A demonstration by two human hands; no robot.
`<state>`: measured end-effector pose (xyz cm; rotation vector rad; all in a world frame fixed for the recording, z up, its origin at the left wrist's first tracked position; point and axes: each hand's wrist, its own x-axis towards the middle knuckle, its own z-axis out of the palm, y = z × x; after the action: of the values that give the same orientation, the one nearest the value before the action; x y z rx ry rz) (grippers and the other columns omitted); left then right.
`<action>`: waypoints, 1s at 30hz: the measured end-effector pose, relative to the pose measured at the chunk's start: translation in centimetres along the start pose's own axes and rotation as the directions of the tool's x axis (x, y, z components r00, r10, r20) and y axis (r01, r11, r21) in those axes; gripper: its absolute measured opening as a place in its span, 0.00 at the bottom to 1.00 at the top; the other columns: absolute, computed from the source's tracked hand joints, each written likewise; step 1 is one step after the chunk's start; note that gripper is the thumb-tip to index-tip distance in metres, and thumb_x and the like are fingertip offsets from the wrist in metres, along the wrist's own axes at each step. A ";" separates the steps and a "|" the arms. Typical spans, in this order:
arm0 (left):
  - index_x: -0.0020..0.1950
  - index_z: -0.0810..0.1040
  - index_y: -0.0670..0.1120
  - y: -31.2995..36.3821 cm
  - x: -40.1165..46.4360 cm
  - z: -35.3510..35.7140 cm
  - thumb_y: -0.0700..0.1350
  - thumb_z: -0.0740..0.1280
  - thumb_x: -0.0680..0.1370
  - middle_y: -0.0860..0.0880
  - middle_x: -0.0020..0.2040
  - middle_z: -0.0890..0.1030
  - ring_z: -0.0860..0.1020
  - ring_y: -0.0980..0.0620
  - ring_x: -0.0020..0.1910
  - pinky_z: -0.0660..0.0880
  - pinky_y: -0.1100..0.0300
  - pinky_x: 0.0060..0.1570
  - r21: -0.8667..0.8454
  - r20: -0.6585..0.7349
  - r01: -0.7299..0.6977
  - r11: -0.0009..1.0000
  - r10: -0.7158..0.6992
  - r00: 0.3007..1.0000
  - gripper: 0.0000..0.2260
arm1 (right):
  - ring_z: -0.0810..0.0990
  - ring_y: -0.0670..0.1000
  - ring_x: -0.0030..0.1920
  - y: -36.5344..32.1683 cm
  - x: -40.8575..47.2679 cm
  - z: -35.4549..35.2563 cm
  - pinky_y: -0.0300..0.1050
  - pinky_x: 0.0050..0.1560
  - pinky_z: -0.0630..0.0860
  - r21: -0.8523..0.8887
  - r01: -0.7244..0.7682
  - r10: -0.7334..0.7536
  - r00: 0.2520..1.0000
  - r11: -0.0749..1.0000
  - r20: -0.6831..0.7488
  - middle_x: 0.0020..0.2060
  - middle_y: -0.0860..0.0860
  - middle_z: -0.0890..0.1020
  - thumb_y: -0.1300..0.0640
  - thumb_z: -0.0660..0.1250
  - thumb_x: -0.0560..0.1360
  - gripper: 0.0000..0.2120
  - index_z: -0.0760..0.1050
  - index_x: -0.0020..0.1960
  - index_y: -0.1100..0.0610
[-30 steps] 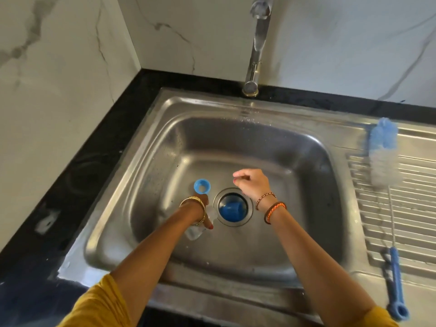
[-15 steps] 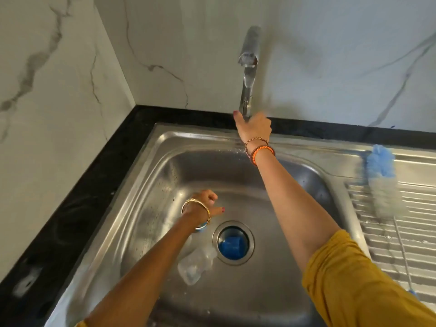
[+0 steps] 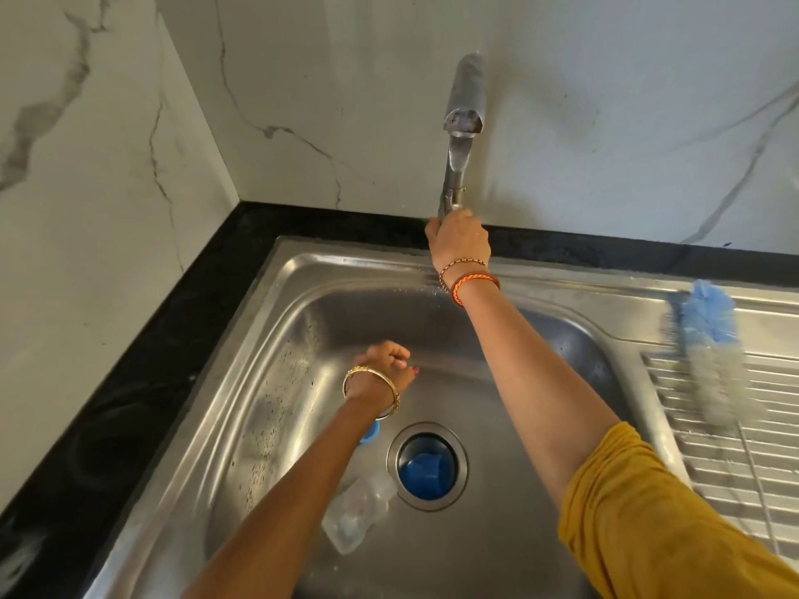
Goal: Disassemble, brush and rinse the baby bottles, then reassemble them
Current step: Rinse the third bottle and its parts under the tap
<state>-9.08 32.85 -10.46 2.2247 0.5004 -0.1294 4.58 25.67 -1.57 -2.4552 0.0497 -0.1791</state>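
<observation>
A clear baby bottle (image 3: 356,512) lies on its side on the floor of the steel sink (image 3: 276,382), just left of the drain. A blue cap (image 3: 426,469) sits in the drain hole. A blue screw ring (image 3: 371,432) peeks out from under my left wrist. My left hand (image 3: 385,369) hovers over the basin with its fingers curled; its palm is hidden, so what it holds is unclear. My right hand (image 3: 458,239) is stretched to the back of the sink and grips the base of the tap (image 3: 462,118). No water stream is visible.
A bottle brush (image 3: 709,352) with a blue tip and white bristles lies on the ribbed drainboard (image 3: 735,460) to the right. A black counter (image 3: 142,382) borders the sink on the left and back. Marble walls meet in the corner behind.
My right hand rose from above the drain to the tap and closed on it. My left hand moved off the bottle toward the middle of the basin. The view tilted up.
</observation>
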 end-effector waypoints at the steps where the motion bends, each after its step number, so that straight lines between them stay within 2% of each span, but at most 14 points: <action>1: 0.54 0.78 0.43 0.1 0.0 0.1 0.43 0.69 0.74 0.47 0.50 0.81 0.78 0.50 0.53 0.71 0.62 0.52 -0.015 -0.005 0.008 1.000 -0.008 1.000 0.11 | 0.81 0.57 0.48 0.0 0.0 0.0 0.42 0.38 0.71 -0.019 0.004 -0.005 1.000 1.000 -0.001 0.49 0.57 0.80 0.53 0.58 0.80 0.15 0.70 0.58 0.65; 4: 0.54 0.78 0.43 0.3 -0.2 0.4 0.43 0.70 0.74 0.47 0.50 0.82 0.78 0.50 0.52 0.72 0.62 0.53 -0.076 -0.004 0.047 0.996 -0.047 0.999 0.11 | 0.81 0.57 0.49 -0.1 0.0 -0.1 0.42 0.39 0.72 -0.044 0.018 -0.017 1.000 0.999 0.007 0.50 0.58 0.81 0.54 0.58 0.80 0.15 0.69 0.58 0.65; 9: 0.52 0.79 0.43 0.0 -0.6 0.7 0.43 0.70 0.73 0.44 0.50 0.82 0.80 0.46 0.51 0.76 0.53 0.56 -0.214 0.059 0.142 0.966 -0.132 0.989 0.09 | 0.81 0.58 0.52 0.0 0.0 -0.3 0.46 0.47 0.77 -0.045 0.045 -0.044 0.998 0.998 0.034 0.52 0.59 0.80 0.54 0.59 0.79 0.16 0.69 0.59 0.66; 14: 0.50 0.79 0.43 -0.3 -0.8 0.8 0.41 0.71 0.73 0.43 0.50 0.82 0.80 0.46 0.49 0.76 0.52 0.56 -0.262 0.089 0.200 0.944 -0.183 0.979 0.07 | 0.81 0.58 0.52 0.0 -0.2 -0.4 0.45 0.48 0.76 -0.053 0.048 -0.047 0.998 0.997 0.034 0.52 0.59 0.80 0.55 0.56 0.81 0.15 0.69 0.61 0.65; 17: 0.53 0.79 0.43 -0.7 -0.8 0.8 0.42 0.70 0.73 0.43 0.51 0.82 0.80 0.47 0.47 0.76 0.52 0.57 -0.226 0.115 0.208 0.952 -0.186 0.976 0.09 | 0.81 0.58 0.52 -0.1 -0.3 -0.4 0.46 0.50 0.78 -0.045 0.051 -0.049 0.998 0.998 0.044 0.53 0.60 0.80 0.56 0.55 0.81 0.15 0.67 0.61 0.65; 19: 0.54 0.79 0.42 -1.0 -0.8 0.8 0.41 0.69 0.74 0.43 0.50 0.82 0.77 0.50 0.42 0.76 0.55 0.54 -0.220 0.117 0.202 0.954 -0.179 0.977 0.10 | 0.81 0.58 0.52 -0.1 -0.2 -0.4 0.46 0.49 0.77 -0.035 0.041 -0.039 0.998 0.999 0.048 0.53 0.60 0.80 0.56 0.55 0.82 0.14 0.67 0.61 0.65; 21: 0.54 0.79 0.42 -1.4 -0.8 0.7 0.41 0.69 0.74 0.44 0.48 0.82 0.77 0.51 0.41 0.75 0.58 0.50 -0.201 0.103 0.192 0.961 -0.174 0.979 0.10 | 0.81 0.59 0.52 0.0 -0.2 -0.4 0.47 0.48 0.77 -0.027 0.046 -0.044 0.998 0.999 0.051 0.53 0.60 0.80 0.55 0.56 0.81 0.14 0.67 0.61 0.65; 26: 0.56 0.77 0.42 -3.0 -1.5 0.7 0.43 0.71 0.73 0.45 0.53 0.79 0.78 0.49 0.53 0.70 0.64 0.52 0.043 0.143 0.147 0.988 -0.151 0.978 0.13 | 0.80 0.61 0.52 0.6 -0.7 -0.4 0.52 0.50 0.79 0.052 0.070 -0.073 0.996 0.996 0.060 0.54 0.60 0.79 0.51 0.59 0.79 0.18 0.65 0.62 0.64; 30: 0.57 0.77 0.42 -4.5 -2.5 0.9 0.44 0.72 0.72 0.45 0.54 0.78 0.78 0.49 0.54 0.69 0.67 0.48 0.149 0.187 0.148 0.978 -0.175 0.967 0.15 | 0.81 0.60 0.49 0.5 -0.7 -0.7 0.52 0.50 0.79 0.098 0.047 -0.054 0.996 0.994 0.065 0.51 0.60 0.80 0.52 0.57 0.80 0.17 0.68 0.61 0.64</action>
<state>-13.09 33.96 -13.63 2.2680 0.5760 -0.4795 3.84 24.94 -1.43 -2.3654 -0.0496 -0.1183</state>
